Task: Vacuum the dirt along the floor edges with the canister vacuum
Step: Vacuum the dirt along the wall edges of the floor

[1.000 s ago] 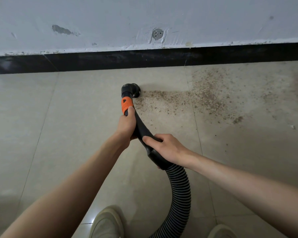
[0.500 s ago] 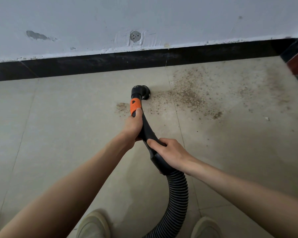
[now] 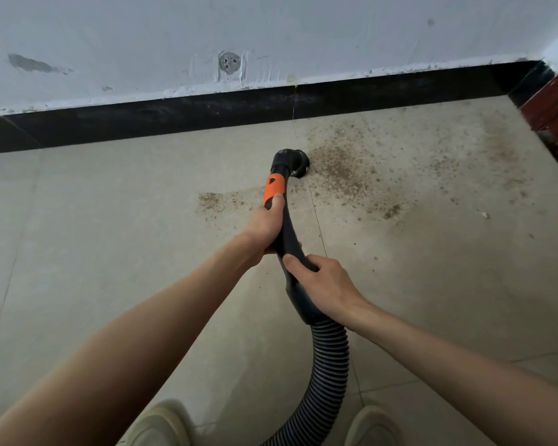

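Both hands, left hand (image 3: 264, 231) and right hand (image 3: 322, 284), grip black curved vacuum wand (image 3: 287, 233), fingers wrapped; round nozzle (image 3: 295, 164) beside brown dirt patch (image 3: 339, 175). Risk: small dirt smear (image 3: 218, 201) left of wand gets missed.

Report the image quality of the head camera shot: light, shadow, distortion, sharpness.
Head view: soft, even daylight with no hard glare; a faint sheen on the floor tiles at lower left; a broad dim shadow over the tiles at right; wide-angle bending tilts the black baseboard and stretches both forearms; the nozzle and dirt patch read fairly sharp, while the shoes at the bottom edge look soft.
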The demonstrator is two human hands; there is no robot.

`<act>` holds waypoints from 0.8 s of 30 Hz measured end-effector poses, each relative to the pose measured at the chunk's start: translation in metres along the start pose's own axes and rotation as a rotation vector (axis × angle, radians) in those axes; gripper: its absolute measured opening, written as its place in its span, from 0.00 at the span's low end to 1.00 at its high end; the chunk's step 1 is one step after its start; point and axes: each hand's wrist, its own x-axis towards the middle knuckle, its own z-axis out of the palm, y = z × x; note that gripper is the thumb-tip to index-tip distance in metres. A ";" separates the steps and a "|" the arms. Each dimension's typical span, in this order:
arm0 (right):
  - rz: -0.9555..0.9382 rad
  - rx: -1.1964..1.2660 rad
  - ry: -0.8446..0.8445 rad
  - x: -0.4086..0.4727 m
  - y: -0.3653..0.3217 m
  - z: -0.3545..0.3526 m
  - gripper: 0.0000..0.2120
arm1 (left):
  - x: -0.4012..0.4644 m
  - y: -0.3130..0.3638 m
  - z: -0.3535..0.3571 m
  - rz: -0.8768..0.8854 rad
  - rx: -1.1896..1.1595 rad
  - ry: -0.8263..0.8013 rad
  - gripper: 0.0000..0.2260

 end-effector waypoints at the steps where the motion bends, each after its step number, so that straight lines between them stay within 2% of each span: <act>1: -0.006 -0.001 -0.007 0.001 -0.001 0.001 0.22 | 0.001 0.000 -0.002 0.003 0.002 -0.001 0.19; 7: -0.036 -0.016 -0.141 0.015 -0.021 0.015 0.20 | 0.004 -0.004 -0.033 -0.003 -0.043 0.079 0.23; 15: -0.085 -0.098 -0.331 0.028 -0.049 0.056 0.19 | -0.005 -0.025 -0.101 0.021 -0.140 0.257 0.19; 21: -0.109 -0.159 -0.420 0.016 -0.060 0.062 0.19 | -0.014 -0.042 -0.121 -0.035 -0.227 0.284 0.15; 24: -0.096 -0.159 -0.478 0.005 -0.060 0.056 0.18 | -0.017 -0.045 -0.123 -0.063 -0.305 0.270 0.18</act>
